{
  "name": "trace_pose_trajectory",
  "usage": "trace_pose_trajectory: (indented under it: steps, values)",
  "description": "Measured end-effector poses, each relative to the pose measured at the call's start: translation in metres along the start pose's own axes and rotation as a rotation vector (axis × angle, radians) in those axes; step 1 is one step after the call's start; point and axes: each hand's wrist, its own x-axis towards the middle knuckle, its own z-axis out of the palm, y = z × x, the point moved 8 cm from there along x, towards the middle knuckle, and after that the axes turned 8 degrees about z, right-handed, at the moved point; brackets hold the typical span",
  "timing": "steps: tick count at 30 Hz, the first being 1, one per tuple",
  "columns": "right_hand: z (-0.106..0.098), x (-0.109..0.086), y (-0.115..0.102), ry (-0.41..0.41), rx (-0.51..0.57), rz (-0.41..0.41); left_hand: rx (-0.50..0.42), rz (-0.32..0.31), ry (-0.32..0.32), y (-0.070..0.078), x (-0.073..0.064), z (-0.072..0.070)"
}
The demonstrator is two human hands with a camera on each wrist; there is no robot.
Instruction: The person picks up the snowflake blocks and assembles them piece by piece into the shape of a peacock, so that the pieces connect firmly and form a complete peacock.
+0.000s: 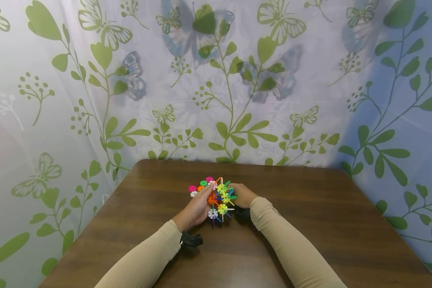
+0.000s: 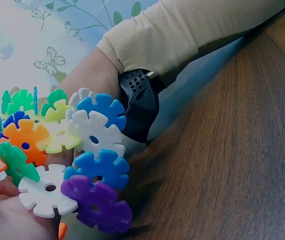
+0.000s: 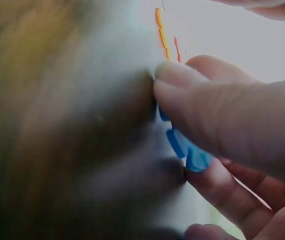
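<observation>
Over the brown wood-grain table (image 1: pixel 158 192), the left hand (image 1: pixel 199 206) grips the multicoloured cluster of interlocked, flower-shaped plastic discs (image 1: pixel 225 197) between the 2 hands, while the right hand's (image 1: pixel 242 195) thumb and fingers pinch a blue, notched plastic disc (image 3: pixel 198 159). A steady left hold and pressure straight along the slots would probably serve best; sideways force could twist neighbouring joints loose.

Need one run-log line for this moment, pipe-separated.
left hand: holds multicolored disc cluster | right hand: pinches blue piece | cluster: over brown table, contact unclear | right wrist view: partly blurred
</observation>
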Motion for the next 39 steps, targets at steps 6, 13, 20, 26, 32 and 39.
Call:
trace_pose_trajectory:
  steps: [6, 13, 20, 26, 32, 39]
  values:
    - [-0.012, -0.002, 0.018, 0.054, 0.086, 0.208, 0.012, -0.036, 0.008, -0.004, 0.0, 0.001]
    - [-0.047, -0.001, 0.023, 0.162, 0.208, 0.176, 0.03, -0.048, -0.007, -0.005, -0.001, 0.007]
    - [-0.075, 0.003, 0.0, 0.082, 0.339, 0.062, 0.057, -0.065, -0.044, -0.008, -0.002, 0.009]
    - [-0.077, 0.008, -0.018, -0.044, 0.468, -0.074, 0.14, -0.075, -0.061, -0.011, -0.004, 0.01]
    - [-0.071, 0.007, -0.034, -0.198, 0.515, -0.092, 0.214, -0.074, -0.133, -0.013, -0.007, 0.014]
    - [-0.072, 0.007, -0.044, -0.227, 0.443, -0.072, 0.239, -0.045, -0.178, -0.009, -0.008, 0.017]
